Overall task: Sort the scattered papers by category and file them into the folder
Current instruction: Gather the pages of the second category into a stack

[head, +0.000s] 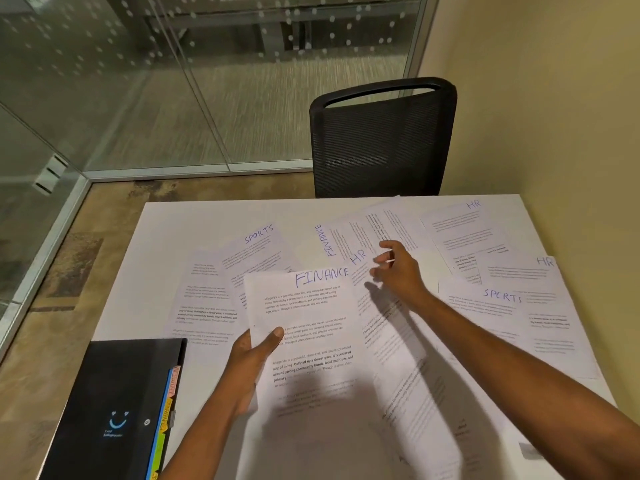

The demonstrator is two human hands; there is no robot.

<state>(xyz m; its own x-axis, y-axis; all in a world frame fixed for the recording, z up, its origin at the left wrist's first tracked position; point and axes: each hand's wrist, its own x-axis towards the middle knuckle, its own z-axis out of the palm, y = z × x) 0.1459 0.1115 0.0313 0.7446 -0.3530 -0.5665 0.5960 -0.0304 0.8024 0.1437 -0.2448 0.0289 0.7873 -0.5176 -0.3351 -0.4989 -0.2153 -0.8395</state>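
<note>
Right of the black plastic folder point(114, 393), your left hand point(254, 362) grips a white printed sheet headed FINANCE in blue ink point(311, 313). The folder lies closed on the white rectangular table point(180, 220), with coloured index tabs point(169, 400) showing along its right edge. Your thumb is curled over the left margin of the held sheet and your fingers are underneath it. The sheet overlaps other printed papers lying right of the folder.

Further right of the folder, beyond the held sheet, your right hand point(398, 268) is stretched out over a white sheet headed HR point(360, 282). Its fingers are loosely bent and point back toward the folder side. You cannot tell from this view whether they pinch a paper edge or only hang above it.

Directly beyond the folder, a white sheet headed SPORTS point(259, 251) lies on top of several overlapping printed sheets. Right of that, a second FINANCE sheet point(334, 237) lies turned sideways, just beside the sheet under your right hand. Farthest from the folder, along the opposite side of the table, two more HR sheets point(464, 233) and a second SPORTS sheet point(491, 306) overlap one another.

Well beyond the folder, a black mesh-backed office chair point(381, 143) stands at the far table edge.
</note>
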